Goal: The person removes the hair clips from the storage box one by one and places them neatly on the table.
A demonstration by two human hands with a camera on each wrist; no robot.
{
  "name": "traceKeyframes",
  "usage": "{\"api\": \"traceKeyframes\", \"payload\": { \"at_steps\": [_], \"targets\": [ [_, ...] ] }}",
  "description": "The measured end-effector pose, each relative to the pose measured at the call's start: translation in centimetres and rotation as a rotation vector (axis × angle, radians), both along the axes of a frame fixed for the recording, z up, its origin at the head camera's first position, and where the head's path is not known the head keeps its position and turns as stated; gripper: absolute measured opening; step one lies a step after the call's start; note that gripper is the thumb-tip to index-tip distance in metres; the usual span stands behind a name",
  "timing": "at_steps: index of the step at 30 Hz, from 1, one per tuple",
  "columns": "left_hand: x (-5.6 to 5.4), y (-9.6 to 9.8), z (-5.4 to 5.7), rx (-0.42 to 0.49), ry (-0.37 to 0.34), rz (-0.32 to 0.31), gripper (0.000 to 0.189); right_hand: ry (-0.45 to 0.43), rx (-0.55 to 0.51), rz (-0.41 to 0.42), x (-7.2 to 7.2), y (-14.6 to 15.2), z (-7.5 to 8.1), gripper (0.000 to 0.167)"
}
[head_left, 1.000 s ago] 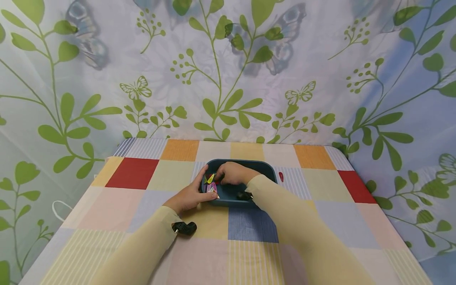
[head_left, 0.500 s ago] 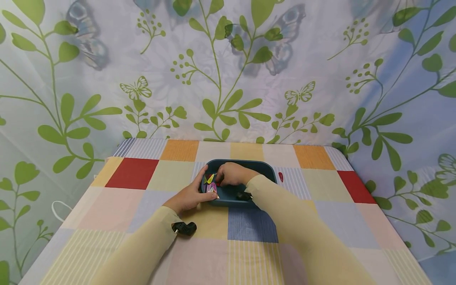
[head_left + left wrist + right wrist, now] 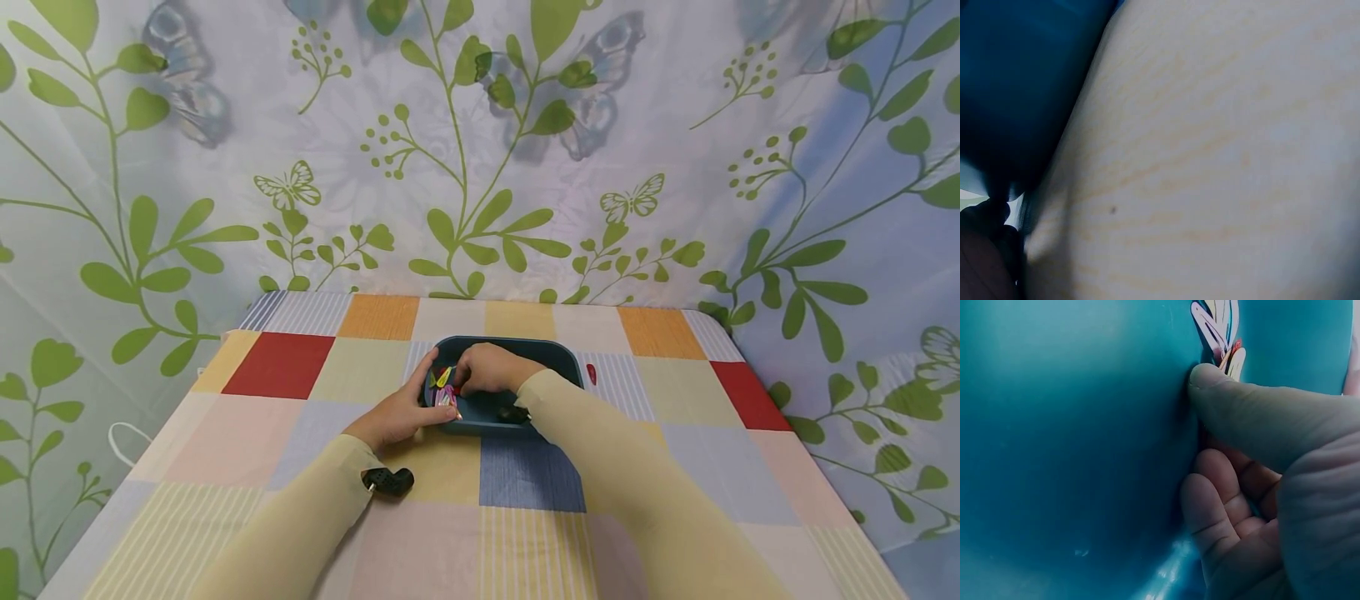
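Note:
A dark blue tray (image 3: pixel 525 429) stands on the table, with several coloured hair clips (image 3: pixel 444 398) gathered at its left end. My left hand (image 3: pixel 401 414) lies at the tray's near left corner, its fingers stretched along the left side and the thumb by the near rim. In the left wrist view a dark fingertip (image 3: pixel 994 212) touches the tray's wall. Inside the tray, my right hand (image 3: pixel 491 367) has its fingers curled right beside the clips. The right wrist view shows its thumb (image 3: pixel 1244 409) down at the tray floor; whether a clip lies between thumb and fingers is hidden.
One red hair clip (image 3: pixel 592 372) lies on the patchwork tablecloth (image 3: pixel 420 533) just right of the tray. A patterned curtain (image 3: pixel 337 125) hangs behind the table. A white cable (image 3: pixel 120 442) shows at the left edge. Small black devices (image 3: pixel 387 481) sit at the wrists.
The right hand has shifted only slightly within the tray; a red bit seen by its fingertips half a second ago is now covered. The left hand and the tray stay in place.

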State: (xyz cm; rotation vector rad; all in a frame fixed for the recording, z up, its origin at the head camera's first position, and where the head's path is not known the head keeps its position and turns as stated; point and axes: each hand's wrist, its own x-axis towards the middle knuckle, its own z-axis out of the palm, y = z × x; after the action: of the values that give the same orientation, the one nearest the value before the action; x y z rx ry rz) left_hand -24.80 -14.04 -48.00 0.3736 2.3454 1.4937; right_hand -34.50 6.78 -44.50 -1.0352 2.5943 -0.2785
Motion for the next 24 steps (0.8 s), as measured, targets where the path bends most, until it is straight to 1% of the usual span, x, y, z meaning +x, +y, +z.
{"api": "traceKeyframes", "payload": {
  "at_steps": [5,14,18,24],
  "targets": [
    [0.02,0.04,-0.03,0.001,0.001,0.000,0.111,0.006,-0.010,-0.002,0.25,0.08,0.10,0.013],
    [0.09,0.08,0.09,0.007,0.007,-0.007,0.111,-0.050,-0.084,0.002,0.61,0.34,-0.05,0.024],
    [0.19,0.11,0.18,0.007,0.004,-0.003,0.110,-0.034,-0.069,0.017,0.67,0.26,-0.02,0.025],
    [0.17,0.10,0.10,0.022,-0.012,0.010,0.110,0.006,-0.025,0.043,0.89,-0.13,0.52,0.022]
  ]
}}
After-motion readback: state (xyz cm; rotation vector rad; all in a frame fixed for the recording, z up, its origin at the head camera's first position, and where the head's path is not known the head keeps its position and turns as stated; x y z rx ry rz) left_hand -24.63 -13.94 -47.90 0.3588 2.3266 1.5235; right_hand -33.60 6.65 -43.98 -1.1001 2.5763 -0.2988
